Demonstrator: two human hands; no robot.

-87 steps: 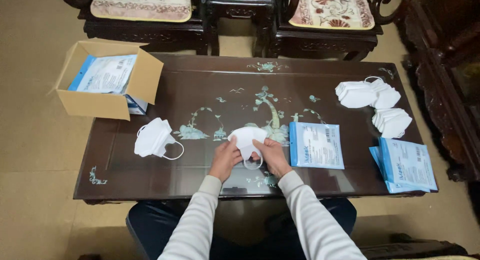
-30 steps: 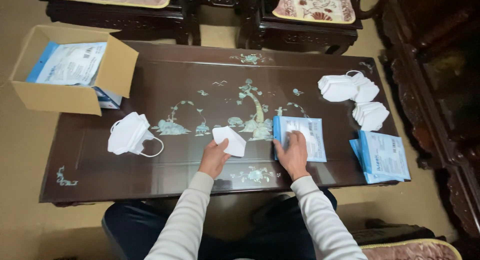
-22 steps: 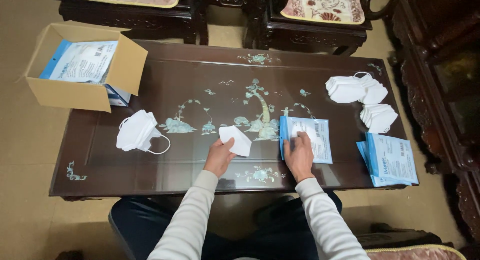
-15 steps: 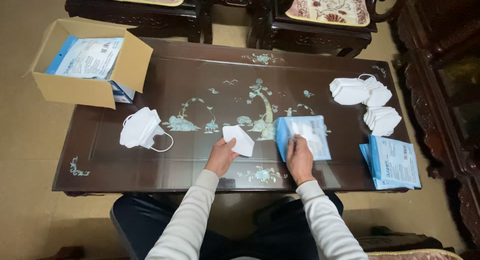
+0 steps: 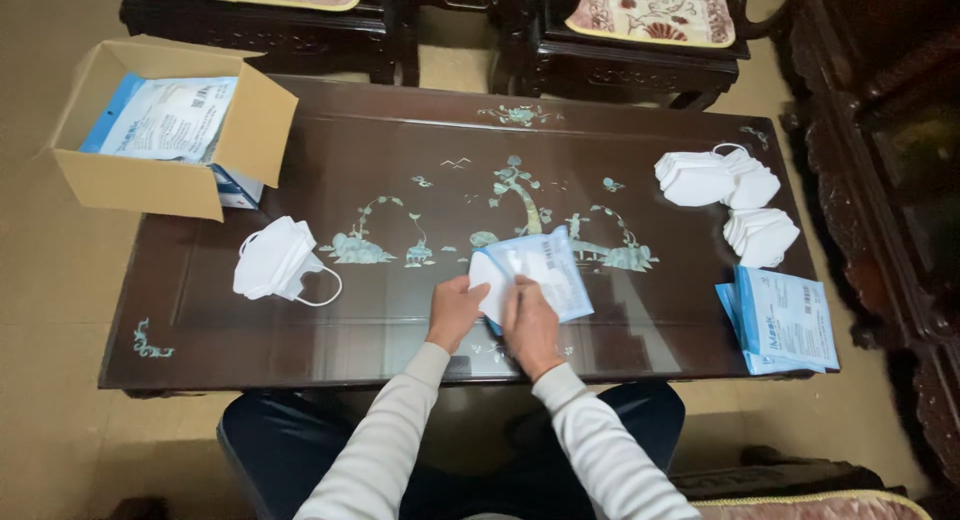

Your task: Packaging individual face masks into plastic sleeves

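My left hand [image 5: 457,311] holds a folded white face mask [image 5: 486,278] at the near middle of the dark inlaid table [image 5: 400,230]. My right hand [image 5: 531,326] grips a blue and white plastic pouch [image 5: 547,271], lifted off the table and tilted. The mask's edge meets the pouch's open end, between the two hands. Both hands are close together, just in front of me.
An open cardboard box [image 5: 150,175] with filled pouches stands at the far left. A loose pile of white masks [image 5: 272,263] lies left of my hands. More masks [image 5: 720,180] and a stack of pouches [image 5: 785,320] lie at the right. Carved chairs stand behind the table.
My right hand has picked up the pouch from the table and brought it left. My left hand has brought the folded mask to its open end.
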